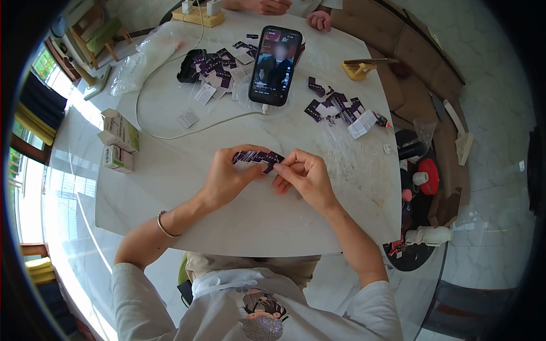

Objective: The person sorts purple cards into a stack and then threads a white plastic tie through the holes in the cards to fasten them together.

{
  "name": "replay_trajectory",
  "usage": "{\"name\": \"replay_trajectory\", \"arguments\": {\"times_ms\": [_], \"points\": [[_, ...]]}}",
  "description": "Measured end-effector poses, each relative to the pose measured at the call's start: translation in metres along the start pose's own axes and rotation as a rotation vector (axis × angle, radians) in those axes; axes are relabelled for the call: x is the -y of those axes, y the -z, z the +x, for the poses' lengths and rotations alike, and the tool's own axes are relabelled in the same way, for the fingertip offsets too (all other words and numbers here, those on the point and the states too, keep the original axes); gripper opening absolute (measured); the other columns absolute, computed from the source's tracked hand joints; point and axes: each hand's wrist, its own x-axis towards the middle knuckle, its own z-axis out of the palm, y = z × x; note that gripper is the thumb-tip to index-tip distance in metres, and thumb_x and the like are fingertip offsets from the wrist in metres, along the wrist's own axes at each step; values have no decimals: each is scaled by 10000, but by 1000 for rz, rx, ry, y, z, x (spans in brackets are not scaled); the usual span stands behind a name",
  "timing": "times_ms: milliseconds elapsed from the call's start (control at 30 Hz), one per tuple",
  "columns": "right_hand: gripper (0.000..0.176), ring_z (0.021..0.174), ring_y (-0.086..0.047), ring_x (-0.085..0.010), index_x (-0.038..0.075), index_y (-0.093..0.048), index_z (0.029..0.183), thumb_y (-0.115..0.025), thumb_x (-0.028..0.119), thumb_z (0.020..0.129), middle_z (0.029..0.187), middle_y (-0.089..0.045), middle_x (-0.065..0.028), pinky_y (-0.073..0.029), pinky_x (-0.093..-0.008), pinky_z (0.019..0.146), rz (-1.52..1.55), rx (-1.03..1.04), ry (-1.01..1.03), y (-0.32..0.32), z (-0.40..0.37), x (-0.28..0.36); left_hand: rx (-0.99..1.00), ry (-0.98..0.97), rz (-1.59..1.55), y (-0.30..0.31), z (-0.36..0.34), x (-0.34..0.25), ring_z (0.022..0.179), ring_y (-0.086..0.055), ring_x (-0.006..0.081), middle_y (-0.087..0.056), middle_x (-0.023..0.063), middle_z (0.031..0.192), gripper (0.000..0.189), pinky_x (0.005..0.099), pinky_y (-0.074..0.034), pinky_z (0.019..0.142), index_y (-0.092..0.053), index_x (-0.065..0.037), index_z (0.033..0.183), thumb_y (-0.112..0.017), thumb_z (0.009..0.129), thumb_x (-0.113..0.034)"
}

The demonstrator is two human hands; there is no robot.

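My left hand is closed around a fanned stack of small purple-and-white printed cards, held above the near part of the white marble-look table. My right hand pinches a dark purple card at the right end of that stack, thumb and forefinger together. Beyond my hands, a phone with a lit screen stands tilted, a cable plugged into its lower edge. Loose purple and white cards lie heaped behind it to the left. Another scattered pile of cards lies to the right.
Two small boxes stand at the left edge. The white cable loops across from a yellow power strip. Clear plastic wrap lies far left. A yellow stand is at the right. Another person's hands show across the table.
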Motion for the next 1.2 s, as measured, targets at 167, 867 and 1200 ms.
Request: {"name": "replay_trajectory", "arguments": {"times_ms": [167, 867, 1200], "points": [[142, 572, -668, -143, -33, -591, 836, -634, 61, 934, 680, -689, -133, -550, -264, 511, 3, -1, -30, 1, 0, -1, -36, -61, 157, -2, -2, 6, 863, -668, 134, -706, 94, 989, 183, 272, -585, 782, -676, 53, 1050, -669, 869, 25], [297, 672, -714, -202, -19, -592, 1031, -584, 276, 996, 788, -712, -158, -579, -283, 625, 127, 188, -146, 13, 3, 2, 42, -397, 553, 1, -7, -1, 822, -713, 294, -702, 132, 958, 278, 336, -570, 729, -597, 1, 1030, -710, 784, 63], [262, 545, -669, -175, 47, -556, 983, -580, 307, 995, 681, -686, -116, -524, -250, 543, 132, 314, -214, 18, 1, 10, 123, -438, 645, 4, -8, -6, 836, -710, 311, -700, 137, 947, 292, 351, -570, 734, -598, -11, 1051, -705, 789, 61]]}}
